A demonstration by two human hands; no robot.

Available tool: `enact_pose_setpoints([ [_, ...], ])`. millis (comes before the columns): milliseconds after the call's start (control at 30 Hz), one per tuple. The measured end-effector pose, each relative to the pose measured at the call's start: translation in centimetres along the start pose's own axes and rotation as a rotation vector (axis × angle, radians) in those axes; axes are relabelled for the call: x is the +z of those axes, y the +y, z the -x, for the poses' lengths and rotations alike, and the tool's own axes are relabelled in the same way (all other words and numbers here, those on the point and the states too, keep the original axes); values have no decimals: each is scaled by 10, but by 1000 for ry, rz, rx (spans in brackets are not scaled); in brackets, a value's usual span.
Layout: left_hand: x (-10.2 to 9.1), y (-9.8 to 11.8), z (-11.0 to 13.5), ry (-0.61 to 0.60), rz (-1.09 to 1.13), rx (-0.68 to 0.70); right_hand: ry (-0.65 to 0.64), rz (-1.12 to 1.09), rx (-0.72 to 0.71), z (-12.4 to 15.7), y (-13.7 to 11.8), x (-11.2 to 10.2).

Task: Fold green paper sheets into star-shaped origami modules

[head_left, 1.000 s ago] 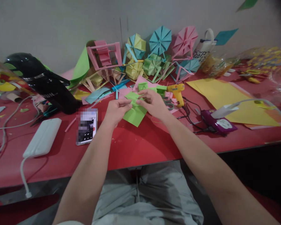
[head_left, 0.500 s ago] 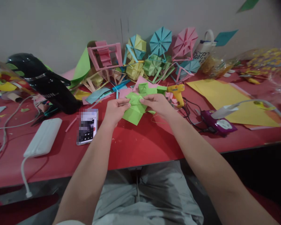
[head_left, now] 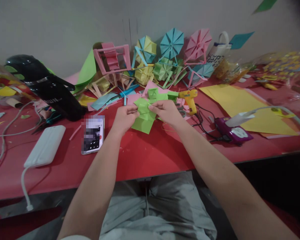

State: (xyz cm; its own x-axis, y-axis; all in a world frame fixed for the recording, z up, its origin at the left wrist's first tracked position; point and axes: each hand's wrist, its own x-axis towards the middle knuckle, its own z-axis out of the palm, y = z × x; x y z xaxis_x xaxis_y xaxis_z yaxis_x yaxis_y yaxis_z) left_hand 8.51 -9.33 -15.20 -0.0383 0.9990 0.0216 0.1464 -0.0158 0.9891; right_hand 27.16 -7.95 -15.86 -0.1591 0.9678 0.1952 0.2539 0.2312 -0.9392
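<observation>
A folded green paper [head_left: 143, 122] is held just above the red table [head_left: 150, 156], in front of me. My left hand [head_left: 123, 118] pinches its left edge with thumb and fingers closed. My right hand [head_left: 167, 111] pinches its upper right part, fingers curled over a fold. A phone [head_left: 93, 134] lies face up just left of my left hand. More green folded pieces [head_left: 160, 95] lie right behind the paper.
Several paper pinwheels [head_left: 172, 41] and a pink paper frame [head_left: 111, 58] stand along the wall. A yellow glue gun [head_left: 189, 98], a purple device [head_left: 233, 133], yellow sheets [head_left: 242, 101], a white power bank [head_left: 45, 146] and a black bottle [head_left: 46, 87] lie around.
Both hands lifted the green paper slightly and drew closer together on its top fold. The right hand shifted from pressing the paper to pinching it.
</observation>
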Motion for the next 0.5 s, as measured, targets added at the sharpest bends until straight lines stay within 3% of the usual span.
enact_pose_setpoints([
  [267,3,4,7,-143,86,71,-43,33,-45,2,-6,1],
  [500,-1,1,4,-71,23,99,7,-36,-37,3,-6,5],
])
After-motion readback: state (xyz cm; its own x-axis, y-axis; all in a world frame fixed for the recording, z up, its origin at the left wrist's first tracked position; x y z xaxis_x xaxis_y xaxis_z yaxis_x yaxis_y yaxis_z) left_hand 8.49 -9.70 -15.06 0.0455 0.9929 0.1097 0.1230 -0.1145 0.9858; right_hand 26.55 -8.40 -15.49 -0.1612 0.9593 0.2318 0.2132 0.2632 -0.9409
